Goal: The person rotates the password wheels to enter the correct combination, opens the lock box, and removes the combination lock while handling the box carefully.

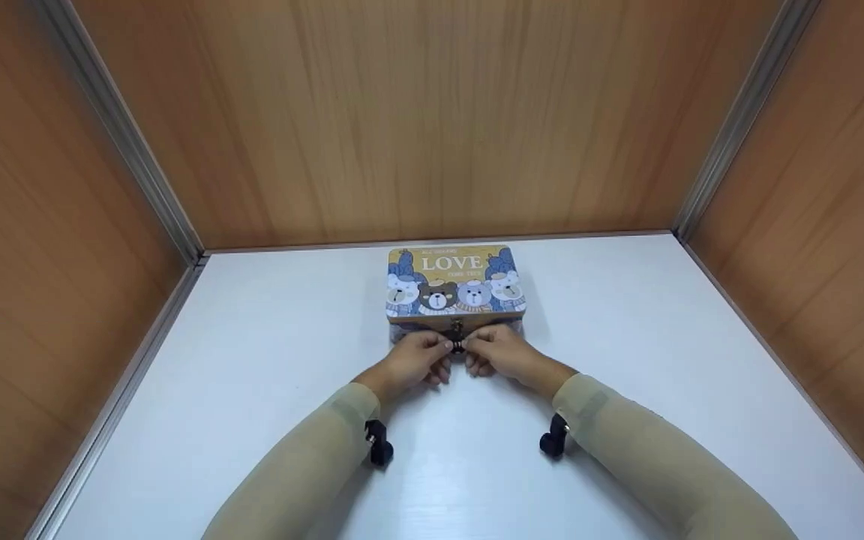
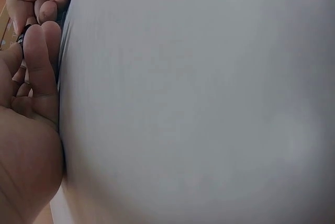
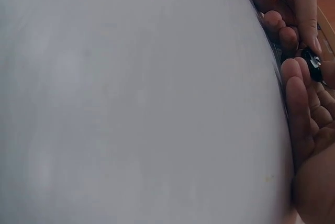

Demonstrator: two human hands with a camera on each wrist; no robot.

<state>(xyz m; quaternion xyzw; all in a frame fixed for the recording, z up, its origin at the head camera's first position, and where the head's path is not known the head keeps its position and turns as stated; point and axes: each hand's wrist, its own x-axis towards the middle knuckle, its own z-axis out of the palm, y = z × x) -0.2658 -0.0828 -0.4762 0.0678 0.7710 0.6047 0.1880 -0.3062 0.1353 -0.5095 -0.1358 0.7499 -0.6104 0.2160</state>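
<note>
A rectangular tin box (image 1: 456, 281) with a yellow lid, cartoon bears and the word LOVE stands at the far middle of the white table. At its front clasp (image 1: 457, 325) hangs a small black combination padlock (image 1: 457, 346) with pale marks, also seen in the right wrist view as a glossy black padlock (image 3: 312, 64). My left hand (image 1: 418, 356) pinches the padlock from the left between thumb and fingers. From the other side my right hand (image 1: 505, 352) pinches it too. Fingertips cover much of the padlock, and its dials are too small to read.
The white table (image 1: 289, 360) carries the box near its back edge. Wood-grain panels (image 1: 432, 120) rise at the back and on both sides, joined by grey metal corner strips (image 1: 128, 142). A black wrist camera (image 1: 379, 444) hangs under the left sleeve, another camera (image 1: 553, 437) under the right.
</note>
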